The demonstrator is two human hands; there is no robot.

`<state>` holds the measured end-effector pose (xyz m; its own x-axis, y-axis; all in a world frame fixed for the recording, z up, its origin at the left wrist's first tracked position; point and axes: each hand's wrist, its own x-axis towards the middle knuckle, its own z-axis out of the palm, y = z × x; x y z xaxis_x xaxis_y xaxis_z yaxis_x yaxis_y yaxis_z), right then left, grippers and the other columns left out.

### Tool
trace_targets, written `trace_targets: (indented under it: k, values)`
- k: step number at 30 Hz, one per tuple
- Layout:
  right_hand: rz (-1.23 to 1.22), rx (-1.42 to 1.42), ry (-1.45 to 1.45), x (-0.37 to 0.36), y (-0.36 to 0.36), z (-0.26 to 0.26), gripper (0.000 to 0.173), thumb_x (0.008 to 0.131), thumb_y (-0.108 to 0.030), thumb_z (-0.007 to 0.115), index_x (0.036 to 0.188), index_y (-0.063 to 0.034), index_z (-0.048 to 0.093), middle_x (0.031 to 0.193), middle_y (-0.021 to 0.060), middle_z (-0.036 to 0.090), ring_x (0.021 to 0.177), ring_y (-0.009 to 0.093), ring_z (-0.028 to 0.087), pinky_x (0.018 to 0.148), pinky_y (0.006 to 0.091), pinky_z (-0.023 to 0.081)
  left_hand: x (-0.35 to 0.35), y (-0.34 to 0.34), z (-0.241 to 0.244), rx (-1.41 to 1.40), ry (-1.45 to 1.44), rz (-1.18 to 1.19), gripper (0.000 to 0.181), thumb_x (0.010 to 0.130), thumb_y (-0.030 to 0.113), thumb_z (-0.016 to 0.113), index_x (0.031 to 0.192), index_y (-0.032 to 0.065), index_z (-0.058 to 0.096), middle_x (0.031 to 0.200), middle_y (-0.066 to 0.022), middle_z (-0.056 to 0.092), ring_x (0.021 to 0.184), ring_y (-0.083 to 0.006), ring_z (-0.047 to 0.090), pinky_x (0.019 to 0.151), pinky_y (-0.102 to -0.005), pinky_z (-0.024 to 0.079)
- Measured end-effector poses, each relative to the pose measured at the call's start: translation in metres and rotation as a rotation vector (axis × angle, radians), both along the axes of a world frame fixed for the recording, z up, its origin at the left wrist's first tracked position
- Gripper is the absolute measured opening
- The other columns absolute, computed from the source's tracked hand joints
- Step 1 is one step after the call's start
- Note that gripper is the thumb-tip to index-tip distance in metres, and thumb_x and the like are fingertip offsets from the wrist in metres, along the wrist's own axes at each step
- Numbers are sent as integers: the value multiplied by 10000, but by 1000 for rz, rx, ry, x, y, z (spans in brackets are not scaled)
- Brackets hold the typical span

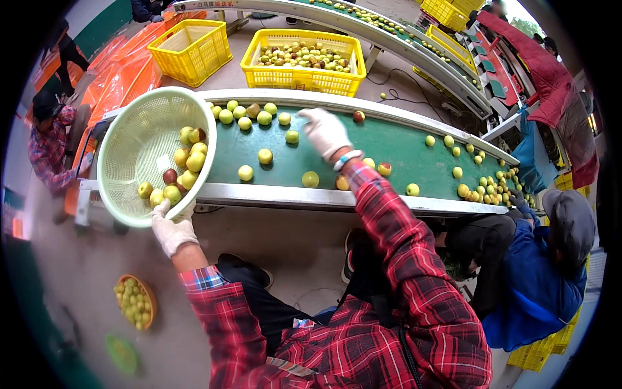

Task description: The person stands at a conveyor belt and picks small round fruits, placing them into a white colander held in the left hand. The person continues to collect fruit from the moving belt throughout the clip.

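Note:
My left hand [174,227], in a white glove, grips the near rim of a pale green plastic colander [112,160]. The colander is tilted over the left end of a green conveyor belt [330,148] and holds several yellow-green and reddish round fruits [196,162]. My right hand [324,132], gloved in white and slightly blurred, is over the middle of the belt with its fingers pointing left. Whether it holds anything cannot be seen. A green fruit [292,136] lies just left of it, and more fruits [265,118] lie along the far edge of the belt.
Beyond the belt stand a yellow crate of fruit [303,82] and another yellow crate [194,53]. A co-worker in blue [534,287] sits at the right by gathered fruits. Another person [53,141] is at the left. An orange basket of fruit [151,296] stands on the floor.

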<state>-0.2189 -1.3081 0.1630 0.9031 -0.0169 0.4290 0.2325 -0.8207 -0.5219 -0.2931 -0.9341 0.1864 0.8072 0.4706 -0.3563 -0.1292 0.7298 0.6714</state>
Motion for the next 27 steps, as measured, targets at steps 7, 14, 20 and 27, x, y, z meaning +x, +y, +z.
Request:
trace_targets:
  k: [7,14,20,27]
  values:
    - [-236,-265,167,-1,-110,-40,404,839,-30,486,1181,-168,650,1207,126,630,1131,330,594,976,404,472,5,-7,1,-9,-10,-30,625,797,27,573,1364,-70,330,1272,-283,480,1102,-470,570,847,-640,548]
    - [93,-104,452,-29,-112,-2,299,792,-159,632,1077,-138,719,1031,157,699,939,329,669,875,368,519,5,-4,1,-38,-39,-75,561,854,10,479,1387,-37,307,1340,-310,417,1186,-525,494,924,-728,453]
    - [594,-465,350,-90,-13,21,249,733,-58,628,940,-162,720,1046,44,685,894,301,662,765,405,539,3,-1,-3,28,-42,-73,567,826,37,523,1355,-55,343,1311,-292,446,1140,-490,540,869,-656,527]
    - [404,-449,372,-64,-13,11,235,754,-165,654,977,-136,720,966,109,694,884,320,662,780,404,532,-2,-22,11,25,-20,-155,596,852,8,504,1399,-68,278,1340,-326,428,1202,-512,490,942,-704,459]
